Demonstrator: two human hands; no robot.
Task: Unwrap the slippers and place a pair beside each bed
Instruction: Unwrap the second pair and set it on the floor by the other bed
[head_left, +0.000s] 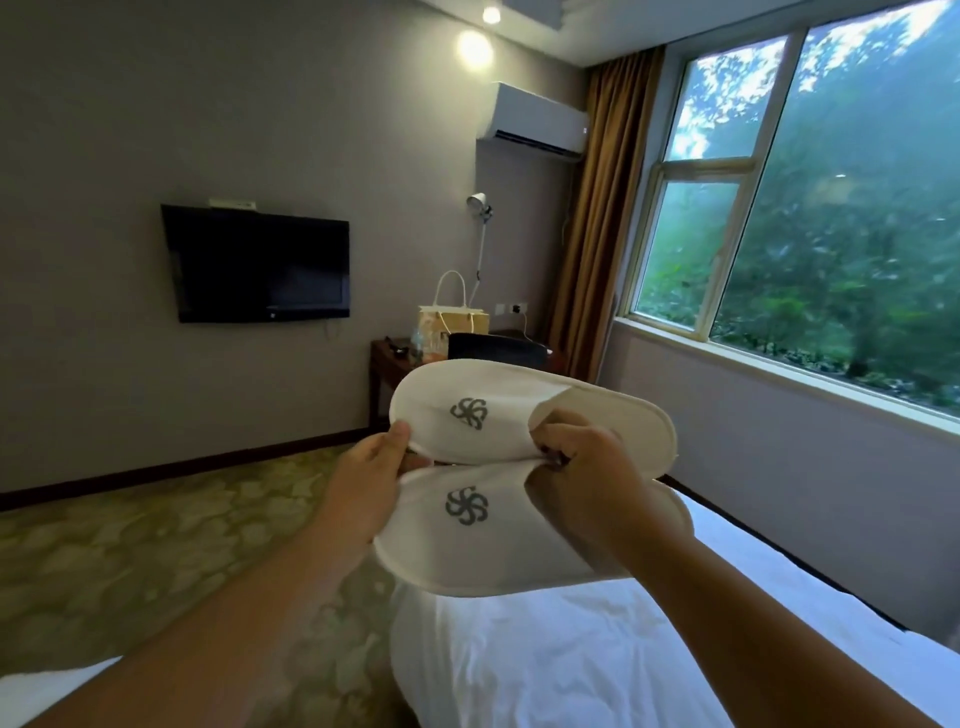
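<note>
I hold a pair of white slippers side by side in the air, each with a grey swirl logo on the toe. The upper slipper (498, 405) lies above the lower slipper (467, 540). My left hand (374, 467) pinches their toe ends between thumb and fingers. My right hand (576, 478) grips them where the two openings meet, fingers curled in. No wrapper shows on them. Below them lies a bed (597, 654) with white sheets, and a corner of a second bed (36, 691) shows at the bottom left.
Patterned green carpet (156, 561) runs between the beds. Ahead stand a dark desk (387, 364) with a paper bag (452, 322) and a bottle, a black chair (493, 345), a wall television (260, 265) and a large window (810, 208) on the right.
</note>
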